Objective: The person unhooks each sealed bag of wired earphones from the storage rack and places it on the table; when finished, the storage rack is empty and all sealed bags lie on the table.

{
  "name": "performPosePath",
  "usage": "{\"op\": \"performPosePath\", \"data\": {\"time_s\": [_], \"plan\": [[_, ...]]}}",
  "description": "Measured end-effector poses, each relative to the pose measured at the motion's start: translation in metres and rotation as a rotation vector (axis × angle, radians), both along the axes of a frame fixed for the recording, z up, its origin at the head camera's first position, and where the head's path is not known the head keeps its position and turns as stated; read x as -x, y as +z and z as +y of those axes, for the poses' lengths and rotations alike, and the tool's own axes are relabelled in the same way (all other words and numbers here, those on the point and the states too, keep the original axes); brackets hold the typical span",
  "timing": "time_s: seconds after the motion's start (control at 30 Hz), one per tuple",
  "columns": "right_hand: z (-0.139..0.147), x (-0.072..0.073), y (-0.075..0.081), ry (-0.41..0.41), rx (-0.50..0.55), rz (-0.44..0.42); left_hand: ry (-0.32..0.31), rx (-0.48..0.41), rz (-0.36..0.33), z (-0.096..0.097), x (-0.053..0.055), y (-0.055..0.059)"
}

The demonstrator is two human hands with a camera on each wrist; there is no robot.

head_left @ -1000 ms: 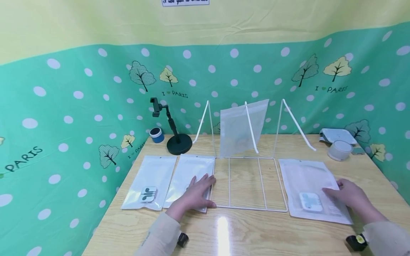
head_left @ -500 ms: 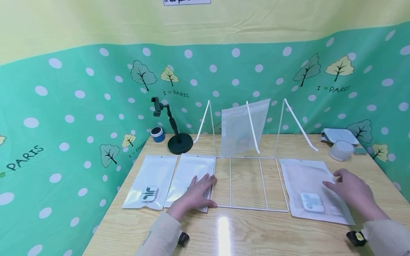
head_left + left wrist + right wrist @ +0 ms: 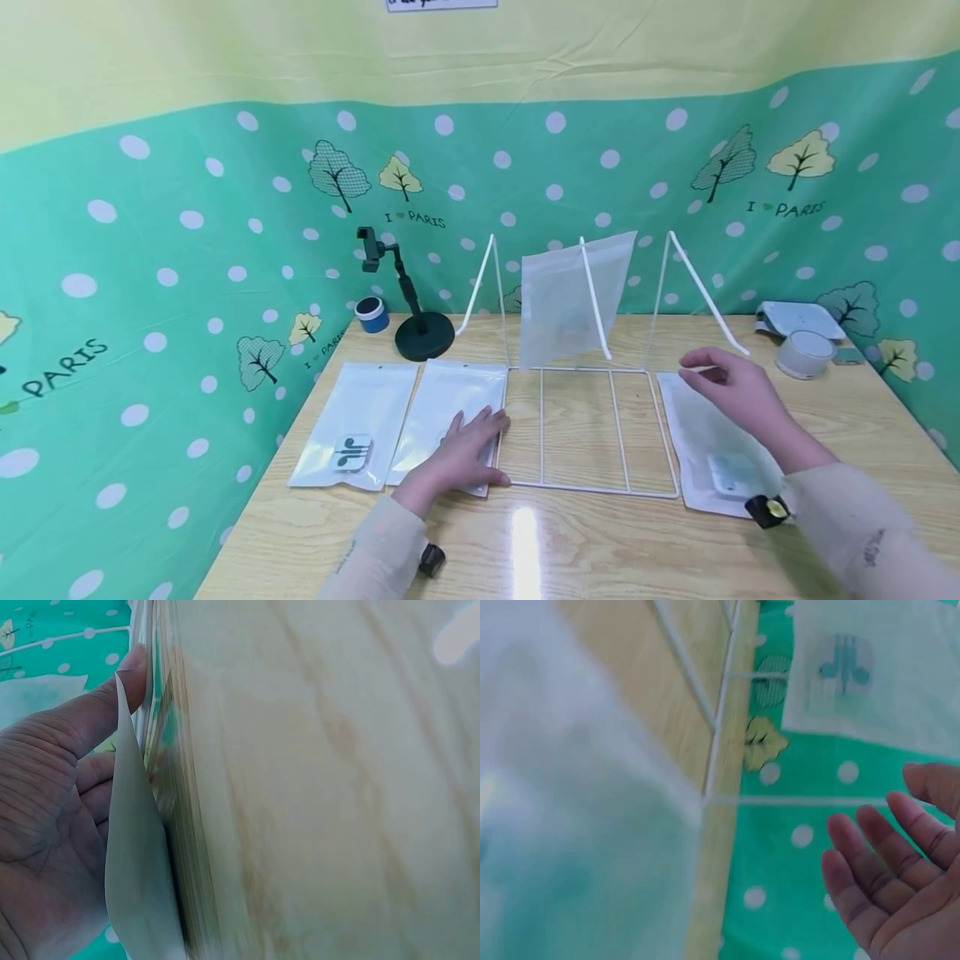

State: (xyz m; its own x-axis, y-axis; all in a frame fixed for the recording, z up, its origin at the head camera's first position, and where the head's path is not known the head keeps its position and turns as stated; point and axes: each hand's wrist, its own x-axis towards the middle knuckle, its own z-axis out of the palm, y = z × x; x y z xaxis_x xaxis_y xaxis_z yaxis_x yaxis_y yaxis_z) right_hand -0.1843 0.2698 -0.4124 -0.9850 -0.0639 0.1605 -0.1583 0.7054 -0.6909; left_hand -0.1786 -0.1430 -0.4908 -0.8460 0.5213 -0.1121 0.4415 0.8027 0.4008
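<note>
My left hand (image 3: 459, 460) lies over the lower part of a white zip bag (image 3: 463, 385), fingers spread across the left side of a white wire rack (image 3: 594, 300). In the left wrist view, the thumb (image 3: 112, 701) reaches the rack's wire and the bag's edge stands up before the palm. My right hand (image 3: 738, 398) hovers over the upper part of the right zip bag (image 3: 686, 433), holding nothing. Its fingers are loosely bent and apart in the right wrist view. Boxed earphones (image 3: 731, 473) show faintly through that bag. Another zip bag (image 3: 555, 308) hangs on the rack's middle hook.
At far left lies another zip bag (image 3: 371, 400) with boxed earphones (image 3: 351, 452). Behind it stand a blue jar (image 3: 371, 315) and a black phone stand (image 3: 424, 337). A white round container (image 3: 806, 354) and a white device (image 3: 798, 318) are at the back right.
My right hand has lifted off the right bag's right edge and moved left and away from me, over the bag's upper part. The left hand stays in place.
</note>
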Motion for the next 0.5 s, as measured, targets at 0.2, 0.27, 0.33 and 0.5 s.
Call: {"op": "performPosePath", "data": {"time_s": [0.2,0.27,0.33,0.5], "plan": [[-0.027,0.019,0.013,0.116,0.103,0.017,-0.003,0.001,0.001,0.001,-0.001,0.001],[-0.034,0.025,0.016,0.148,0.131,0.021,-0.001,0.000,0.001,0.001,-0.001,0.001],[-0.039,0.030,0.019,0.165,0.158,0.015,0.002,0.000,-0.003,0.001,-0.001,0.001],[-0.052,0.042,0.021,0.171,0.226,-0.020,0.008,-0.005,-0.007,0.001,-0.001,0.002]]}}
